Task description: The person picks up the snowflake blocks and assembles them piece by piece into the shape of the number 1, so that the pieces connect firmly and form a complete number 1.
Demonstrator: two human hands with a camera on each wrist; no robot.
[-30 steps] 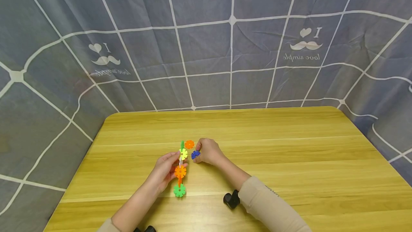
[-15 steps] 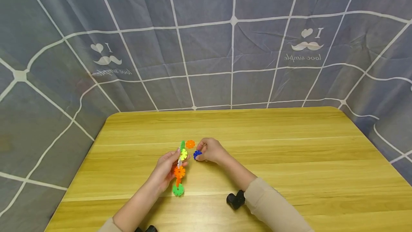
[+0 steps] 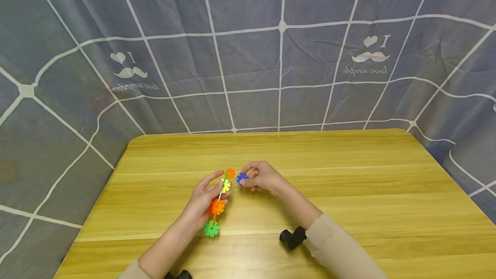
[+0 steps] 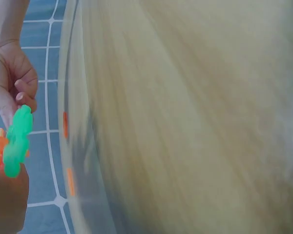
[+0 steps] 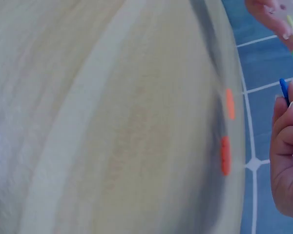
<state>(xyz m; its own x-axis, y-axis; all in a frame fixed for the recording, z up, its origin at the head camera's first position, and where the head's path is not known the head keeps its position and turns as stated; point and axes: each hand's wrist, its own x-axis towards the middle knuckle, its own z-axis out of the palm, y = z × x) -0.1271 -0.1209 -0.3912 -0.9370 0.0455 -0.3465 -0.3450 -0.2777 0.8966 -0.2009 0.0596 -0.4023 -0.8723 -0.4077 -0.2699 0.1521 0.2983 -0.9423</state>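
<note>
My left hand [image 3: 199, 206] grips a chain of slotted plastic discs, thumb on the yellow disc [image 3: 226, 186]. Upright and edge-on at its far end is a green disc [image 3: 225, 176]. Below the yellow one come a whitish disc, an orange disc [image 3: 217, 206], another orange one edge-on, and a green disc [image 3: 211, 228] at the near end. Between thumb and fingers, my right hand [image 3: 267, 178] pinches a blue disc [image 3: 242, 179], a short gap right of the chain. The right wrist view shows this blue disc [image 5: 283, 89] edge-on at the fingertips.
Both wrist views show two loose orange discs [image 4: 65, 125] on the wooden table [image 3: 348, 184]; the head view shows one orange disc [image 3: 231, 173] just beyond the chain. A black device [image 3: 292, 238] sits at the right wrist. A grey checked curtain [image 3: 252, 55] surrounds the table.
The blue disc has moved slightly right and away from me, its face turned more to the head camera. The chain's far end has swung right, leaving the chain slanted.
</note>
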